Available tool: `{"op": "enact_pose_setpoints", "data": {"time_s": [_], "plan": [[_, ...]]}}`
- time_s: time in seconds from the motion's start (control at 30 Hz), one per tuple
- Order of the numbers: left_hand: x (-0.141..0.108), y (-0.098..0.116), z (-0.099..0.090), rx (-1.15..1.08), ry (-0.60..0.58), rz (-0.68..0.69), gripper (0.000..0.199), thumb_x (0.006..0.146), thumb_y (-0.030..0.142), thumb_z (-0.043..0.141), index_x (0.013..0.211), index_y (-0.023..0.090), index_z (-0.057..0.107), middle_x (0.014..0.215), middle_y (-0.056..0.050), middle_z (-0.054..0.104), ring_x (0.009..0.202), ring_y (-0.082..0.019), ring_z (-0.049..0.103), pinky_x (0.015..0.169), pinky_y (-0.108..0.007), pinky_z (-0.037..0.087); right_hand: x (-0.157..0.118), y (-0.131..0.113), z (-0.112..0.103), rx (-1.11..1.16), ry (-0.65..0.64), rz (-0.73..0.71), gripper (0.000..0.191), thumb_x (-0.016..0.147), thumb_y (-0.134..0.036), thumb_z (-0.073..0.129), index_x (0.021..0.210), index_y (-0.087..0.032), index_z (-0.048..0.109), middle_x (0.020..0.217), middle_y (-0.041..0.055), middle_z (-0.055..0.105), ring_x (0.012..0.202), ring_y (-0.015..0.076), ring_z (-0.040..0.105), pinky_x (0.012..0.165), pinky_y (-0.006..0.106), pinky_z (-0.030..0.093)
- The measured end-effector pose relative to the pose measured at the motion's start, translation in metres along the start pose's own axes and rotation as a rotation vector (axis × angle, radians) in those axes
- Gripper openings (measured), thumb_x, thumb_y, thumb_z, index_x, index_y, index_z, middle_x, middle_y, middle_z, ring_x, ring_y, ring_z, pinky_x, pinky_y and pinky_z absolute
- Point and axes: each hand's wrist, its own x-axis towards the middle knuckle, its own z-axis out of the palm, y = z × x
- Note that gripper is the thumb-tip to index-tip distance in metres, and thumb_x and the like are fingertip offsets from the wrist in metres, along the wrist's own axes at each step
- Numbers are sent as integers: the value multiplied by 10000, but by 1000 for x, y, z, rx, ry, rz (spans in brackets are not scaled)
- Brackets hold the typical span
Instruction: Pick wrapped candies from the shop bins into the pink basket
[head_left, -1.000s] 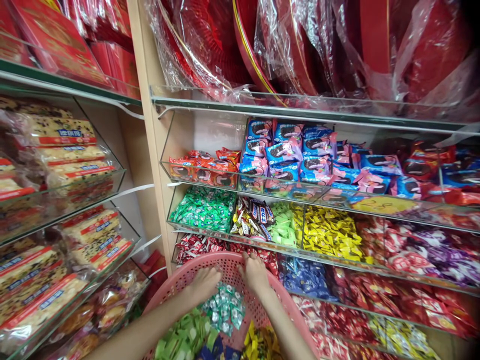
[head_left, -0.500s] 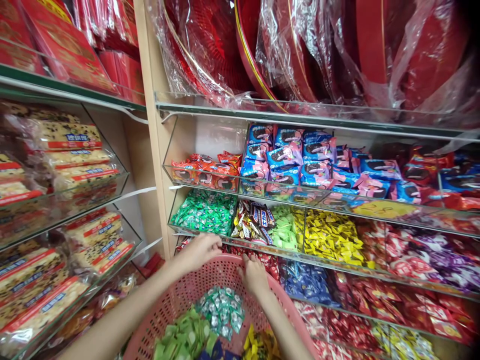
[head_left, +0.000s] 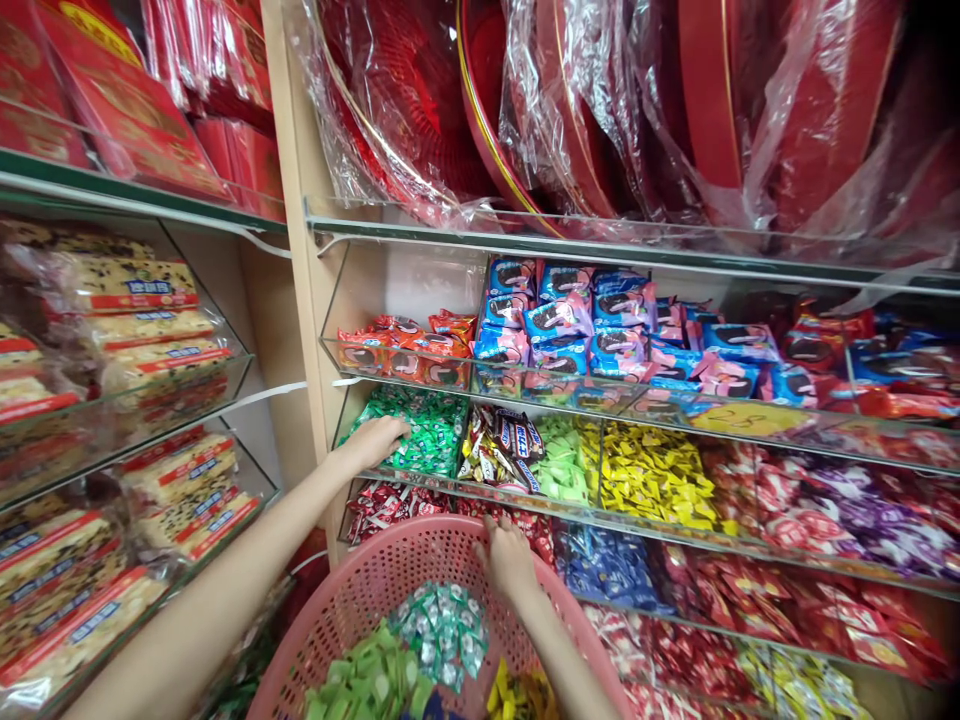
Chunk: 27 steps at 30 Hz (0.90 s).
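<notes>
My left hand (head_left: 379, 440) reaches over the front of a shelf compartment onto green-wrapped candies (head_left: 427, 428). Its fingers point forward and to the right, loosely bent, with no candy visible in them; the undersides are hidden. My right hand (head_left: 510, 562) is closed over the far rim of a pink plastic basket (head_left: 367, 565), fingers on the outside. Inside the basket lie teal-and-silver wrapped candies (head_left: 442, 628), light green packets (head_left: 367, 672) and yellow-wrapped candies (head_left: 520, 692). A few dark blue wrappers show at the bottom edge.
Clear dividers separate the chocolate bars (head_left: 517, 440), light green packets (head_left: 562, 460) and yellow candies (head_left: 652, 475). Red candies (head_left: 390, 508) and blue candies (head_left: 611, 568) sit one tier lower. Blue cookie packs (head_left: 559, 318) stand above. Packaged snack bars (head_left: 150, 290) line the left shelves.
My left hand has moved up and forward from near the basket's far rim to the green candies. My right hand stays on the rim. The view has shifted slightly.
</notes>
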Motion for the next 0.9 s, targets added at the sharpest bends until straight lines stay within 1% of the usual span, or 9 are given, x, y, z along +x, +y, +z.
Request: {"op": "enact_pose_setpoints", "data": {"time_s": [0.1, 0.23, 0.4, 0.5, 0.57, 0.67, 0.73, 0.83, 0.9], "plan": [[1, 0, 1, -13, 13, -1, 236, 783, 106, 464, 882, 226, 642, 959, -48, 669, 936, -194, 611, 783, -252, 425, 0, 1, 0, -11, -5, 14, 472, 848, -260, 441, 1302, -140, 487, 1255, 162, 543, 1162, 283, 492, 956, 371, 361], [0, 1, 0, -26, 30, 3, 219, 848, 176, 411, 812, 215, 623, 893, -44, 657, 875, -171, 609, 767, -242, 422, -1, 1, 0, -14, -12, 24, 474, 853, -260, 429, 1305, -128, 481, 1306, 175, 508, 1206, 286, 463, 967, 378, 353], [0, 4, -1, -17, 79, 6, 256, 902, 241, 348, 821, 204, 588, 908, -51, 627, 866, -166, 591, 786, -258, 427, -1, 1, 0, -21, -14, 27, 478, 857, -266, 432, 1313, -129, 475, 1313, 177, 502, 1201, 284, 472, 963, 368, 355], [-1, 4, -4, -20, 145, -16, 266, 914, 259, 318, 853, 195, 569, 926, -57, 609, 892, -171, 580, 803, -273, 431, 0, 2, 2, -20, -10, 25, 488, 857, -270, 436, 1324, -133, 464, 1312, 175, 502, 1198, 279, 476, 967, 365, 351], [-2, 5, -9, -71, 227, -38, 262, 910, 272, 318, 857, 189, 560, 927, -59, 604, 895, -178, 577, 802, -288, 437, 0, 3, 3, -13, -7, 27, 489, 856, -269, 434, 1325, -135, 463, 1307, 175, 506, 1197, 280, 476, 967, 369, 350], [-3, 10, -15, -319, 362, -98, 230, 875, 314, 382, 826, 175, 559, 854, -47, 622, 820, -173, 593, 763, -296, 459, 1, 4, 3, -9, -11, 31, 493, 850, -258, 439, 1327, -134, 462, 1299, 174, 513, 1195, 284, 474, 968, 372, 349], [-5, 18, -17, -592, 387, -170, 237, 837, 371, 453, 804, 161, 560, 769, -37, 640, 741, -163, 615, 712, -292, 480, 1, 4, 3, -10, -14, 32, 493, 846, -253, 444, 1324, -130, 464, 1279, 170, 527, 1180, 283, 483, 964, 370, 352], [-12, 34, -16, -974, 303, -258, 289, 776, 432, 556, 813, 145, 566, 700, -38, 663, 672, -158, 648, 649, -286, 503, 3, 3, 2, -11, -10, 30, 476, 848, -256, 442, 1306, -132, 480, 1257, 165, 541, 1165, 276, 491, 958, 362, 355], [-18, 44, -15, -1124, 241, -287, 300, 744, 435, 603, 811, 144, 568, 687, -38, 672, 660, -154, 662, 627, -272, 509, 3, 3, 2, -14, -7, 31, 461, 851, -264, 440, 1291, -137, 493, 1256, 162, 540, 1168, 277, 486, 962, 362, 349]]}}
